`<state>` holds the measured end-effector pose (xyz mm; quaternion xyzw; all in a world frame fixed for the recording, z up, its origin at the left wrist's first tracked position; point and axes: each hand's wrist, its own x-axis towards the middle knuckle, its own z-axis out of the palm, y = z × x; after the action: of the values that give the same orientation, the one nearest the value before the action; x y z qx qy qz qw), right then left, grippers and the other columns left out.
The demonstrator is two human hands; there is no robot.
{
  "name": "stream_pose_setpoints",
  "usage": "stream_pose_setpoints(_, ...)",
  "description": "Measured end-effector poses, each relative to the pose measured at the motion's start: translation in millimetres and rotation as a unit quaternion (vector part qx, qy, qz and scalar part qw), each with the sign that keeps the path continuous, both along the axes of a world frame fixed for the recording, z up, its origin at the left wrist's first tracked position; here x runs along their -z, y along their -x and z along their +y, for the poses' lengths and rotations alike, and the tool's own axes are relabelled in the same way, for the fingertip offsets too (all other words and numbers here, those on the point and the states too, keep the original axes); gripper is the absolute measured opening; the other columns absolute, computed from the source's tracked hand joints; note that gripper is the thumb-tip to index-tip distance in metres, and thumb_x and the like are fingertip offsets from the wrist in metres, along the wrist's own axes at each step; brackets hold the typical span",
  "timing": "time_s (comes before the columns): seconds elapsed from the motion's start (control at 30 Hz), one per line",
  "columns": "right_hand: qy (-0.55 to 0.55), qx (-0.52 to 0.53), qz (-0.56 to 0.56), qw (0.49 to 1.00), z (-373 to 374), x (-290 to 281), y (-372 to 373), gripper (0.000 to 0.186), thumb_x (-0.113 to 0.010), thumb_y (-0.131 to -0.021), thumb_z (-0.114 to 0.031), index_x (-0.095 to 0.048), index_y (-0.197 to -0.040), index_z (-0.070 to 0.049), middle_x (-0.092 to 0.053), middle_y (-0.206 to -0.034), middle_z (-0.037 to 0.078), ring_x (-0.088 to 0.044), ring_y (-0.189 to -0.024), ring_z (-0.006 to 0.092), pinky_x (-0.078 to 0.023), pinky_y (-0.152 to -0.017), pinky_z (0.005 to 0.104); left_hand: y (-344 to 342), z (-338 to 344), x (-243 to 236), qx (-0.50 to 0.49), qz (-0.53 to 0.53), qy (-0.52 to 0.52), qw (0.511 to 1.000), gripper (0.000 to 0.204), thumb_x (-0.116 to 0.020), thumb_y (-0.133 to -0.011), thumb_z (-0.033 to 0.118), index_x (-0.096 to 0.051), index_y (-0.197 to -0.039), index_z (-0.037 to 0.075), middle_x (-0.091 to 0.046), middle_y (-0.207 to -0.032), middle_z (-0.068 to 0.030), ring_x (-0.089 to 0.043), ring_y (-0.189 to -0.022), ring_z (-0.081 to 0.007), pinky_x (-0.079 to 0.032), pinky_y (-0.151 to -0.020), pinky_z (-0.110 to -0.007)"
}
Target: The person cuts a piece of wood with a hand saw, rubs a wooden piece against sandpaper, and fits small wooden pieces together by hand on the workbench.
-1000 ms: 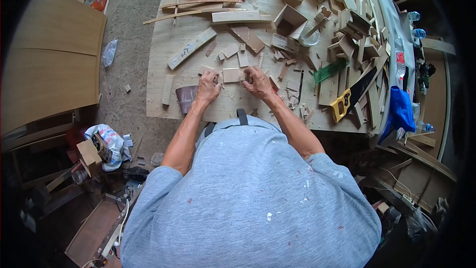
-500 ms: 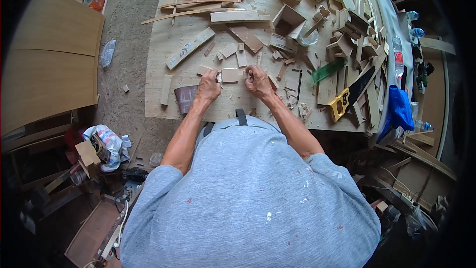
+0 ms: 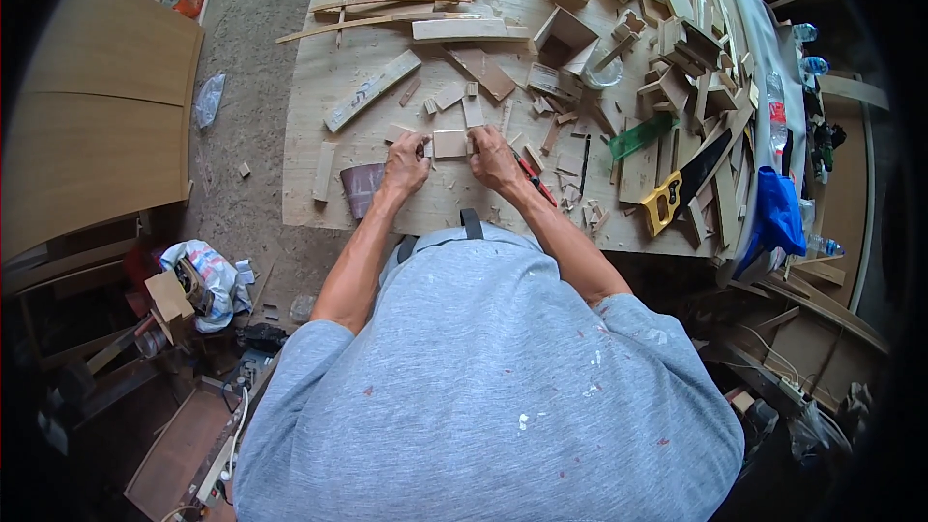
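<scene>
A small flat rectangular wood block [image 3: 449,144] lies on the plywood bench top between my two hands. My left hand [image 3: 406,164] is closed at the block's left end, its fingertips pinching a small pale wood piece [image 3: 428,148] against that side. At the right end my right hand [image 3: 496,160] is closed in a pinch on another small wood piece, mostly covered by the fingers. Beside the right wrist lies a slim red and black tool [image 3: 536,180], partly hidden. A curled strip of brown sandpaper [image 3: 362,191] stands near my left wrist.
Wood offcuts, such as a long pale block [image 3: 373,91], lie beyond my hands. To the right are a yellow-handled saw [image 3: 663,201], a green translucent piece [image 3: 640,137] and a heap of wooden parts. A blue bag [image 3: 779,211] hangs at the bench's right edge.
My right hand has moved left, up to the block's right end. More of the red tool shows beside the right wrist. My left hand has barely shifted.
</scene>
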<state>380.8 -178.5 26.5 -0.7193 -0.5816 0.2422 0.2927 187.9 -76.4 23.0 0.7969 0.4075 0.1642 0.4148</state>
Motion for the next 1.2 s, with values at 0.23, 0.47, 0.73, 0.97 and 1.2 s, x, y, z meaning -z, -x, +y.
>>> stream_pose_setpoints(0.23, 0.036, 0.000, 0.062, 0.997, -6.3, 12.5, -8.9, 0.033, -0.055, -0.075, -0.001, -0.055, -0.108, 0.000, -0.057, -0.098, 0.022, -0.059, -0.093, 0.0398, -0.049, -0.083, 0.0468, 0.2, -0.5, 0.8, 0.003, 0.008, 0.009, 1.000, 0.037, -0.065, -0.072, -0.001, -0.067, -0.108, -0.002, -0.062, -0.092, -0.0184, -0.063, -0.085, -0.0333, -0.052, -0.080, -0.041)
stream_pose_setpoints(0.47, 0.027, 0.000, 0.049, 0.998, -3.8, 11.2, -7.3, 0.034, -0.060, -0.075, -0.002, -0.057, -0.108, -0.001, -0.059, -0.096, 0.019, -0.061, -0.087, 0.0343, -0.051, -0.080, 0.0431, -1.4, 2.1, -1.3, 0.008, 0.017, 0.039, 0.999, 0.037, -0.073, -0.072, 0.005, -0.068, -0.109, -0.002, -0.064, -0.093, -0.0175, -0.064, -0.086, -0.0319, -0.052, -0.080, -0.040)
stream_pose_setpoints(0.73, 0.000, -0.011, 0.029, 1.000, -3.7, 14.3, -9.9, 0.035, -0.065, -0.075, -0.005, -0.059, -0.110, -0.001, -0.060, -0.096, 0.017, -0.064, -0.084, 0.0313, -0.053, -0.079, 0.0400, -1.0, 3.3, -0.1, 0.020, 0.024, 0.034, 0.999, 0.048, -0.077, -0.073, 0.011, -0.065, -0.118, -0.001, -0.064, -0.100, -0.0198, -0.065, -0.094, -0.0345, -0.052, -0.086, -0.040)
stream_pose_setpoints(0.97, 0.035, -0.007, 0.037, 0.999, -3.2, 11.3, -9.8, 0.036, -0.067, -0.077, -0.007, -0.059, -0.111, -0.001, -0.061, -0.099, 0.018, -0.064, -0.088, 0.0321, -0.053, -0.081, 0.0403, 0.3, 9.3, 4.9, 0.072, 0.054, -0.074, 0.993, 0.064, -0.079, -0.073, 0.015, -0.060, -0.132, 0.002, -0.065, -0.104, -0.0177, -0.065, -0.090, -0.0320, -0.052, -0.084, -0.038)
stream_pose_setpoints(1.2, 0.046, -0.011, 0.050, 0.998, -3.5, 10.6, -11.8, 0.039, -0.068, -0.077, -0.007, -0.059, -0.115, -0.003, -0.062, -0.102, 0.018, -0.064, -0.092, 0.0327, -0.053, -0.083, 0.0401, -1.4, 12.1, -1.1, 0.075, 0.072, -0.012, 0.994, 0.062, -0.080, -0.073, 0.017, -0.062, -0.131, 0.003, -0.065, -0.103, -0.0164, -0.065, -0.087, -0.0292, -0.052, -0.081, -0.037)
